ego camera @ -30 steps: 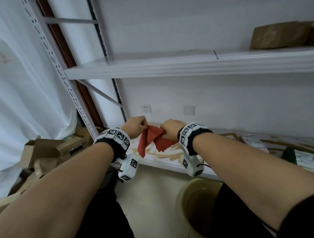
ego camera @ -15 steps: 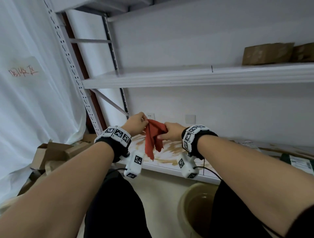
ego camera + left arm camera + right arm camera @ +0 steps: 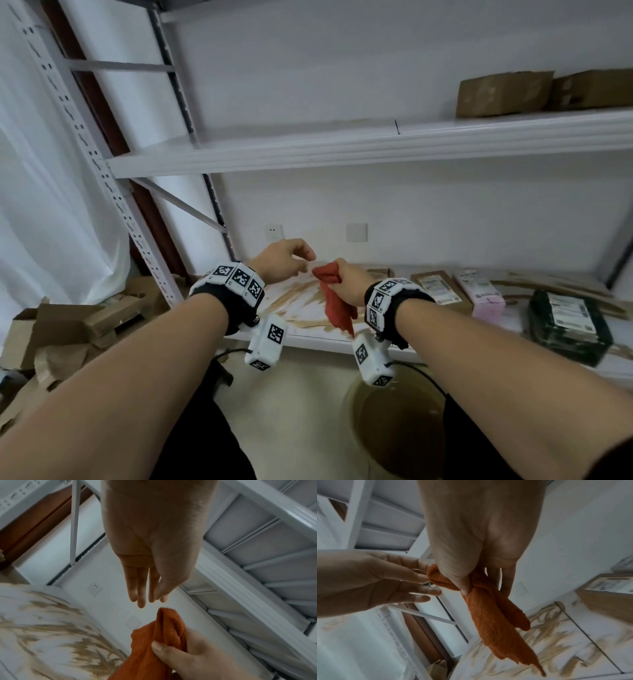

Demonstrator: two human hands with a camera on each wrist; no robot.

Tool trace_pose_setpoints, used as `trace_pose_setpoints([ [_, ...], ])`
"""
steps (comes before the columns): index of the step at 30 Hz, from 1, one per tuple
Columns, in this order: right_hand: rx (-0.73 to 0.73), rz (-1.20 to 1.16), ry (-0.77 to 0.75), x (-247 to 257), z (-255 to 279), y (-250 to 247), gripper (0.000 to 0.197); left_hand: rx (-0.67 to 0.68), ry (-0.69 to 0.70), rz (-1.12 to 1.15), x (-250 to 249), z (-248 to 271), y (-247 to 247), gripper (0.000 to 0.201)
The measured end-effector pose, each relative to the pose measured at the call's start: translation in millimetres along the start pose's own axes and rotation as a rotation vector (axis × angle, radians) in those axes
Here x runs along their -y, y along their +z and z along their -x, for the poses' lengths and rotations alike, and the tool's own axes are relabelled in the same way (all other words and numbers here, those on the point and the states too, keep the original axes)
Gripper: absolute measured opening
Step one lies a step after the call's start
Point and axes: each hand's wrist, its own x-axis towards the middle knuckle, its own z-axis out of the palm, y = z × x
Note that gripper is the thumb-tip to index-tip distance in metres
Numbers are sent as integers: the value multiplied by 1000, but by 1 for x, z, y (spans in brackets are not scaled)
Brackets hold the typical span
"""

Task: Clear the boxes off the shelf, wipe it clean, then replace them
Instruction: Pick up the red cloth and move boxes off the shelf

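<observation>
One hand holds the cloth in front of the shelving, the other hangs free beside it.

Right hand (image 3: 346, 279) grips a bunched red-orange cloth (image 3: 337, 306), thumb clamped over the folds, the loose end hanging down above the stained lower shelf (image 3: 308, 337). Left hand (image 3: 282, 260) is released, fingers (image 3: 141, 588) straight and relaxed, their tips just short of the cloth's upper end in the left wrist view; whether they touch it I cannot tell from the right wrist view. Two brown cardboard boxes (image 3: 503, 94) sit at the right end of the white upper shelf (image 3: 342, 149), whose left part lies bare. On the lower shelf, right of the brown smears, lie flat packages: a pink one (image 3: 479, 289) and a dark green one (image 3: 568, 325). Torn cardboard (image 3: 68, 325) is heaped on the floor at left, and a yellowish bucket (image 3: 394, 428) stands below the right forearm.
</observation>
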Motion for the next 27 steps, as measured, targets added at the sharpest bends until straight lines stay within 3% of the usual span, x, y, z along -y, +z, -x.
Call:
trace_pose_setpoints([
  [4,30,-60,24,-39,6,-14,45,76,-19,-75,-1,-33,34,20],
  [10,29,-3,162,-121,-6,-49,24,169,-52,-136,-10,-89,93,23],
  [15,-9,-116,345,-191,-16,-76,36,264,-65,-158,-22,-140,150,13],
  [19,-43,-149,463,-235,-25,-98,26,343,-75,-167,-33,-178,194,26],
  [22,-46,-157,536,-261,-30,-111,37,404,-98,-113,-35,-204,224,24],
  [27,-50,-203,645,-309,-41,-111,37,439,-189,16,-28,-240,273,31],
])
